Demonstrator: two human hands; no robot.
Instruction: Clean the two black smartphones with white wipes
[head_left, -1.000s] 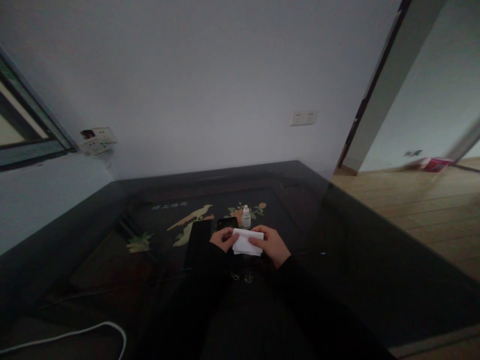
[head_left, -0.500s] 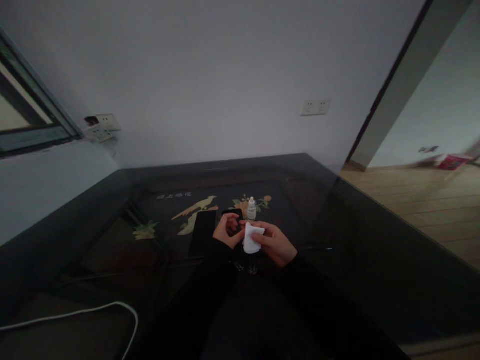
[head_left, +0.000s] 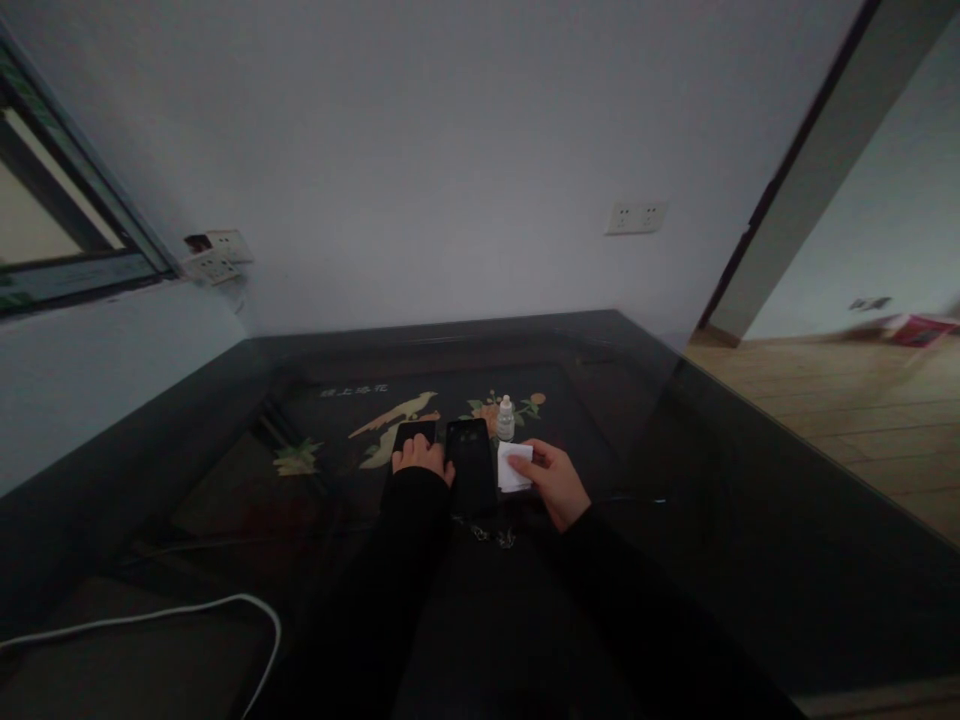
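Note:
My left hand [head_left: 421,457] lies palm down over a black phone-like slab [head_left: 415,431], its fingers resting on the upper part and the thumb out at the right edge. A second black slab, a phone [head_left: 471,465] by its look, lies flat just right of that hand. My right hand [head_left: 559,482] pinches a folded white tissue [head_left: 513,468] between thumb and fingers, beside the phone's right edge. Right behind the tissue a small clear dropper bottle [head_left: 505,422] with a pale cap stands upright. Nearer to me lies a thin silvery chain [head_left: 493,537].
The dark glossy table [head_left: 720,520] carries an inlaid bird and flower picture [head_left: 401,412]. A white cable [head_left: 150,622] curves across the near left. Behind the table rises a wall with a double socket [head_left: 636,217]; more sockets [head_left: 217,257] sit at the left corner.
My left hand has moved left and down onto the left slab, uncovering the phone. My right hand keeps the tissue, which now looks squarer and flatter. The view has shifted slightly.

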